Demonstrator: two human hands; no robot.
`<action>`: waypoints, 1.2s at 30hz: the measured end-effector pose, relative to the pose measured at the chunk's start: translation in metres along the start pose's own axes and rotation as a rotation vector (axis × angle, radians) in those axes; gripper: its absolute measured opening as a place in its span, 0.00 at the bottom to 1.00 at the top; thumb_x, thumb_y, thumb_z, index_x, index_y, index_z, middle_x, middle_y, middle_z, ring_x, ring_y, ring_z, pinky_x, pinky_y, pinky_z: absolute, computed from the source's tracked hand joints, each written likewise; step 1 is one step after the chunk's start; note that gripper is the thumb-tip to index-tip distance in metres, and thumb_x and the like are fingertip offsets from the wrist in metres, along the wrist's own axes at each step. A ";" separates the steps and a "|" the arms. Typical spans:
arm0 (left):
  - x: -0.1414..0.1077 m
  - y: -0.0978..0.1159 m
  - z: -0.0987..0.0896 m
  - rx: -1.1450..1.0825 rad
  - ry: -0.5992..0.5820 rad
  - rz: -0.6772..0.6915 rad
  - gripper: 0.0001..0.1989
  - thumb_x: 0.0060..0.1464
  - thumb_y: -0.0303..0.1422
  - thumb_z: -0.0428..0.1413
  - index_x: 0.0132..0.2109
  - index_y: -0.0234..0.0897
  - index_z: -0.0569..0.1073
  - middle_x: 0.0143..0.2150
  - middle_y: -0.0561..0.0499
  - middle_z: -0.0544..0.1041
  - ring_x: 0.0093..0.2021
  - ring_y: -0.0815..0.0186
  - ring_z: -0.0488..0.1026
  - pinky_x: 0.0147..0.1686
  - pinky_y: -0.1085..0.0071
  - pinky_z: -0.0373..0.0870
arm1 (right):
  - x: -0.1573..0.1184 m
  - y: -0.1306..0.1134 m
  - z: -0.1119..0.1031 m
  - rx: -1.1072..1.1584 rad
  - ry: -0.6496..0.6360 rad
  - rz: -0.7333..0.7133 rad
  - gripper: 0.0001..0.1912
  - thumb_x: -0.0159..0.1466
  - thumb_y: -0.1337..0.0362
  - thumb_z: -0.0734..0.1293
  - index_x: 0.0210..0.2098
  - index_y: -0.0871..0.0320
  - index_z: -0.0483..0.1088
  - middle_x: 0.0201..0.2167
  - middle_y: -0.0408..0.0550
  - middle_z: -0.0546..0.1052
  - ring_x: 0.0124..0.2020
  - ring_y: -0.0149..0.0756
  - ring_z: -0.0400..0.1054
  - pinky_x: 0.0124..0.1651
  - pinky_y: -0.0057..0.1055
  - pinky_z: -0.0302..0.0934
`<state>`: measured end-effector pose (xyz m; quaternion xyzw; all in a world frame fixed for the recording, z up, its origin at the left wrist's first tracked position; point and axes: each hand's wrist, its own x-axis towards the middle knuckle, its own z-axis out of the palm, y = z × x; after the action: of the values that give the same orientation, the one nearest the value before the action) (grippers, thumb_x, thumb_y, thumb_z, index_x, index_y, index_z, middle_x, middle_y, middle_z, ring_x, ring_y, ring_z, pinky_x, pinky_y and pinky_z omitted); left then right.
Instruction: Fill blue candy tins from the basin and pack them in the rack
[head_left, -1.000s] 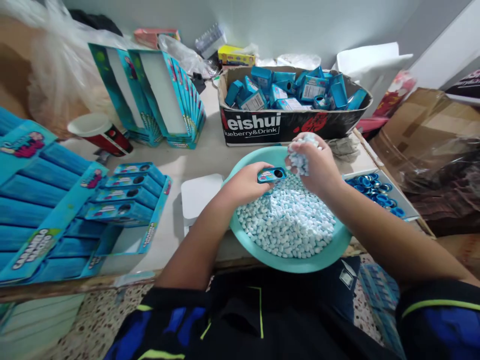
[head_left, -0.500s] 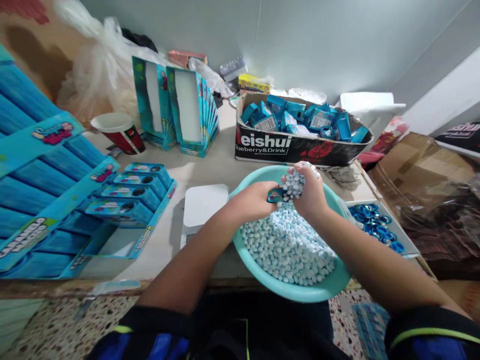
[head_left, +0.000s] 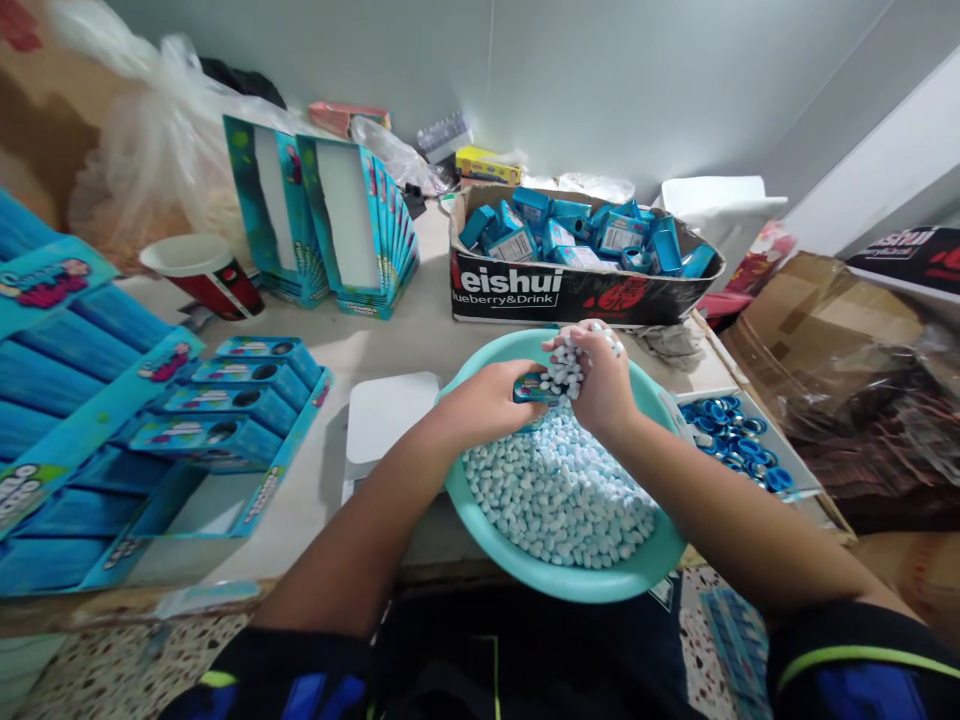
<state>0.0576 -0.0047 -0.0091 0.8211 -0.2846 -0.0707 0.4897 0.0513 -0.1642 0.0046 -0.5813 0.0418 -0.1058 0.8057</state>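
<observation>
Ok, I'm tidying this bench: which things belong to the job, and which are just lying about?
Likely in the job:
- small blue box in the left hand
- white pellets in the basin and right hand
- blue caps
- carton of blue boxes
- display trays

Apparently just lying about:
- red cup
- yellow box
- crumpled cloth

Dark short-sleeved top (head_left: 442,655), blue patches and yellow-green piping on sleeves (head_left: 862,660), thin yellow-green line down front.
</observation>
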 end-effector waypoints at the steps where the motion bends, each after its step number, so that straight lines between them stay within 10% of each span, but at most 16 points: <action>1: 0.000 0.000 0.000 0.008 -0.005 0.005 0.22 0.51 0.35 0.65 0.55 0.46 0.79 0.56 0.46 0.82 0.54 0.47 0.80 0.53 0.51 0.77 | 0.000 0.000 0.000 -0.015 -0.009 -0.008 0.15 0.52 0.56 0.69 0.30 0.52 0.59 0.28 0.40 0.71 0.37 0.38 0.74 0.39 0.33 0.67; 10: 0.002 -0.001 0.000 0.034 0.164 0.064 0.23 0.47 0.34 0.69 0.52 0.46 0.81 0.52 0.46 0.83 0.53 0.45 0.79 0.54 0.50 0.77 | 0.005 -0.001 -0.004 -0.045 -0.059 -0.094 0.12 0.57 0.53 0.65 0.29 0.52 0.59 0.28 0.41 0.69 0.37 0.37 0.73 0.41 0.34 0.66; 15: 0.002 -0.001 0.000 0.057 0.062 0.064 0.25 0.49 0.38 0.68 0.56 0.45 0.79 0.55 0.46 0.81 0.54 0.46 0.78 0.51 0.53 0.77 | 0.007 -0.003 -0.007 0.009 -0.101 -0.104 0.14 0.59 0.52 0.65 0.26 0.53 0.58 0.26 0.40 0.64 0.37 0.36 0.72 0.42 0.34 0.66; 23: -0.002 0.005 -0.004 0.226 0.160 0.038 0.14 0.51 0.40 0.67 0.45 0.46 0.76 0.37 0.52 0.80 0.27 0.64 0.72 0.32 0.65 0.72 | 0.010 -0.003 -0.007 0.007 -0.107 -0.123 0.15 0.59 0.50 0.66 0.26 0.53 0.62 0.27 0.42 0.67 0.36 0.37 0.71 0.45 0.36 0.67; 30: -0.001 0.005 -0.005 0.198 0.117 0.181 0.13 0.56 0.34 0.63 0.49 0.46 0.77 0.51 0.48 0.81 0.50 0.54 0.78 0.50 0.60 0.73 | 0.012 -0.001 -0.004 0.103 -0.112 -0.130 0.12 0.58 0.53 0.68 0.27 0.54 0.65 0.31 0.42 0.70 0.37 0.35 0.71 0.46 0.35 0.69; 36: -0.003 0.006 -0.005 0.372 0.177 0.145 0.11 0.54 0.33 0.65 0.41 0.42 0.71 0.42 0.51 0.80 0.41 0.60 0.77 0.39 0.66 0.73 | 0.012 0.005 -0.005 0.063 -0.201 -0.141 0.09 0.58 0.55 0.68 0.29 0.54 0.71 0.29 0.42 0.73 0.37 0.36 0.74 0.47 0.37 0.70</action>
<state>0.0548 -0.0011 -0.0020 0.8776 -0.3071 0.0907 0.3567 0.0628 -0.1696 -0.0008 -0.5650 -0.0836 -0.1046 0.8141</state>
